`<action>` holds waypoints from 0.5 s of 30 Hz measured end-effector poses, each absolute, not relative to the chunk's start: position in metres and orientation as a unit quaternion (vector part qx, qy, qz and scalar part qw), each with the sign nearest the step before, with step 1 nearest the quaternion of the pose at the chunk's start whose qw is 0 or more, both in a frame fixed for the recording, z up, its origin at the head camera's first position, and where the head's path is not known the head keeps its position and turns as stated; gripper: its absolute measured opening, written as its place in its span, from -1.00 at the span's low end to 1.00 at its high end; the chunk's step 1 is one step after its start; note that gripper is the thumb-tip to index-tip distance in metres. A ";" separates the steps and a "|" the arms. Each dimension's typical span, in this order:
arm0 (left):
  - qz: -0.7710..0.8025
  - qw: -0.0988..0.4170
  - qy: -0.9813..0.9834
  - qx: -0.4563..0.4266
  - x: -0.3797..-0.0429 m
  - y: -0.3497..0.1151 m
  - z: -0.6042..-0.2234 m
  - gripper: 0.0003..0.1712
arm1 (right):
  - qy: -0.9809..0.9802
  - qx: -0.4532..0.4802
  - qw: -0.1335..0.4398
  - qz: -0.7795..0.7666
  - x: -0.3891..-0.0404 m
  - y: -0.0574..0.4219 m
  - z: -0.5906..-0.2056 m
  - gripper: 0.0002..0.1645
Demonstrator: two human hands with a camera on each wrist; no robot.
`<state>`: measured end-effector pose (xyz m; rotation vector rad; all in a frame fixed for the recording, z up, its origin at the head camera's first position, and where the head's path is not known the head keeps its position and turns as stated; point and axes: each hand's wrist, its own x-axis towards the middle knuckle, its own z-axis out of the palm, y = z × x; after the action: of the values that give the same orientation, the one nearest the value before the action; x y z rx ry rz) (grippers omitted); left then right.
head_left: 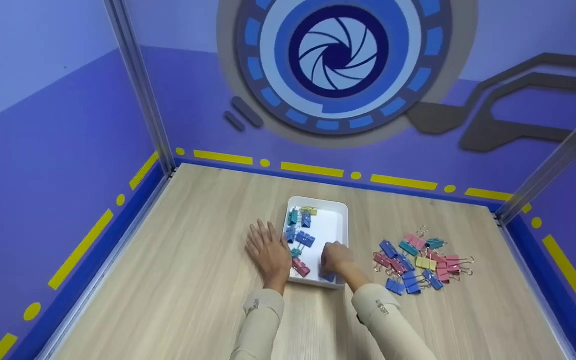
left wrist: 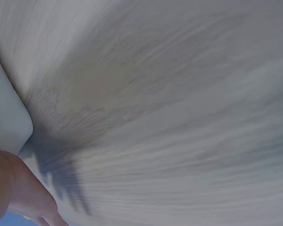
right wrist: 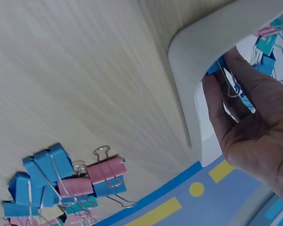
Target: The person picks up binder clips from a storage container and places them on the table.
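A right hand [head_left: 337, 257] is pinching 1 blue binder clip [right wrist: 214, 68] inside the white tray's [head_left: 345, 225] near right corner, while a left hand [head_left: 271, 251] is lying flat along the left wall, fingers extended. The clip's wire handles [right wrist: 233, 96] could be catching fingers on release, tipping it; a bump could be shifting the tray and its loose clips [head_left: 305, 240]. The handles are pointing toward the palm; fingers are hiding the body, leaving its long axis unclear.
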<state>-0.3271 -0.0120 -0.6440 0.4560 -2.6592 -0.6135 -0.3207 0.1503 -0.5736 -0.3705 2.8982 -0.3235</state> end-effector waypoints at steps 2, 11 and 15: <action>-0.226 0.185 -0.943 0.160 -0.325 -0.012 -0.648 -0.34 | 0.983 -0.123 0.083 -0.110 -0.315 0.150 -0.579 -0.72; -0.228 0.182 -0.944 0.157 -0.326 -0.015 -0.649 -0.34 | 0.981 -0.119 0.056 -0.141 -0.300 0.151 -0.581 -0.73; -0.221 0.173 -0.947 0.155 -0.327 -0.013 -0.643 -0.33 | 0.977 -0.117 0.016 -0.175 -0.289 0.156 -0.584 -0.78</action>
<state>-0.3265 -0.0131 -0.6429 0.4409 -2.6869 -0.6256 -0.2892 0.1555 -0.5836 -0.3630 3.0400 -0.5453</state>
